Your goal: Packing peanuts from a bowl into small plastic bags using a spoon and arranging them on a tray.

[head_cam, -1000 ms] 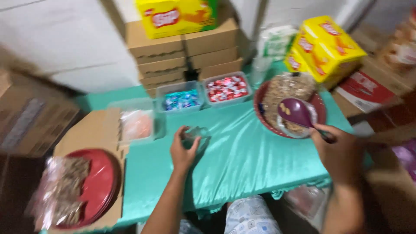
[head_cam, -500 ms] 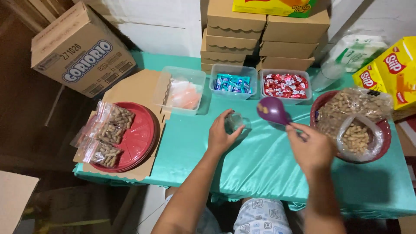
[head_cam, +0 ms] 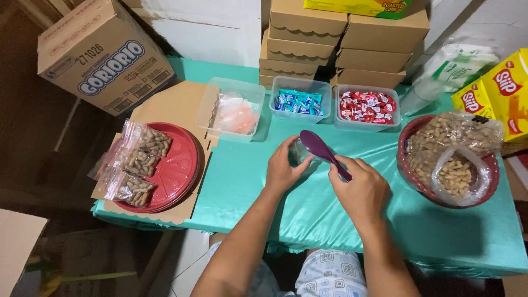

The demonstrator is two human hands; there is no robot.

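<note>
- Purple spoon (head_cam: 320, 148): right hand (head_cam: 360, 188) fingers clamped on its handle, bowl tipped at a small clear bag (head_cam: 300, 152).
- Left hand (head_cam: 284, 168) fingers wrapped around that bag on the teal tablecloth (head_cam: 242, 181).

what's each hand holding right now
Left hand: closed around a small clear bag.
Right hand: closed on the purple spoon.
</note>
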